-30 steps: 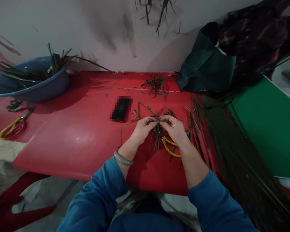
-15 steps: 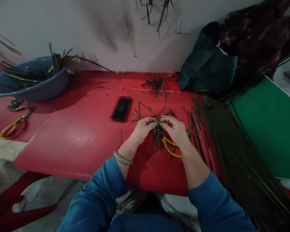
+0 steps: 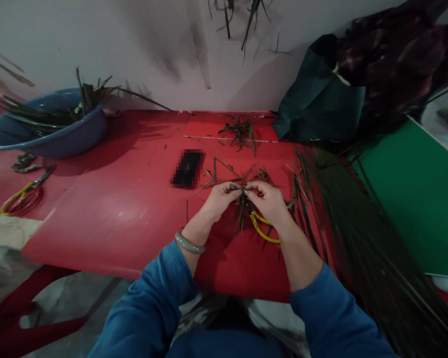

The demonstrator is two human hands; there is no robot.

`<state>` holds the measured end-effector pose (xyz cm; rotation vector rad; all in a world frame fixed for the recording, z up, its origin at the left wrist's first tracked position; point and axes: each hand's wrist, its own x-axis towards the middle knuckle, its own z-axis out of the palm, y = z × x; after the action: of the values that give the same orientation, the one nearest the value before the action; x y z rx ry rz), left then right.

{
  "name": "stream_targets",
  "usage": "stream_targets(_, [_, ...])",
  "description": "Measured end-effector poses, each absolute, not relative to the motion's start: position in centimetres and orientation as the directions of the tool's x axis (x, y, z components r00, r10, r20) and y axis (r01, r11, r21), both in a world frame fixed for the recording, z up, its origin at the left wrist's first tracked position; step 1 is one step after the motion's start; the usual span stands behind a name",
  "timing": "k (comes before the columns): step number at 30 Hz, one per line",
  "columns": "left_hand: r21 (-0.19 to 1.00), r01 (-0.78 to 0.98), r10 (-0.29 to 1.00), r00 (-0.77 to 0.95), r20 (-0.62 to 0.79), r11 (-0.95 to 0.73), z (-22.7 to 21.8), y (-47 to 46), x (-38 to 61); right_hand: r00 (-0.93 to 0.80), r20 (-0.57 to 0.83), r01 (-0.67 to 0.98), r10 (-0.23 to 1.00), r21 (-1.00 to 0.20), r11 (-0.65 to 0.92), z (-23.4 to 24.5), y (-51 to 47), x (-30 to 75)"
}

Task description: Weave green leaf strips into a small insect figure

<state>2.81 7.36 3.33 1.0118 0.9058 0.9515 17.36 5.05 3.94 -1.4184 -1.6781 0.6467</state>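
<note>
Fingertips of my left hand (image 3: 222, 199) and my right hand (image 3: 268, 200) meet in a pinch around a small bundle of green leaf strips (image 3: 241, 211). Thin ends of the bundle fan out below the fingers and others spread above them. The knot or weave at the fingertips is too small to make out. Under my right hand lies a pair of yellow-handled scissors (image 3: 263, 228), its blades partly hidden by the strips. Loose leaf scraps (image 3: 224, 171) lie on the red tabletop (image 3: 134, 223) just beyond my hands.
A blue basin (image 3: 70, 136) with long leaves stands at the left, with another pair of scissors (image 3: 22, 196) nearby. A dark pixelated rectangle (image 3: 187, 169) lies left of the scraps. Long leaf strips (image 3: 358, 223) stretch along the right, beside a green board (image 3: 414, 199) and a dark green bag (image 3: 321, 104).
My right hand has shifted very slightly left, its fingertips still against those of my left hand. Both keep their pinch on the leaf strips; nothing else has visibly moved.
</note>
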Motion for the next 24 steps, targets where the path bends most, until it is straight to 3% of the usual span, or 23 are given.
stream_targets(6, [0.964,-0.193,0.953,0.276,-0.127,0.185,3.10,7.41,2.95,0.027,0.179,0.501,0.983,-0.854,0.142,3.91,5.03,17.12])
stream_targets(14, [0.983,-0.112,0.956,0.273,-0.110,0.146,2.79,7.43,2.94,0.006,0.190,0.544,0.982,-0.825,0.156,3.98,5.17,17.41])
stream_targets(24, [0.975,-0.147,0.960,0.252,-0.126,0.167,2.97,7.40,3.18,0.030,0.194,0.537,0.981,-0.831,0.148,4.10,5.03,17.12])
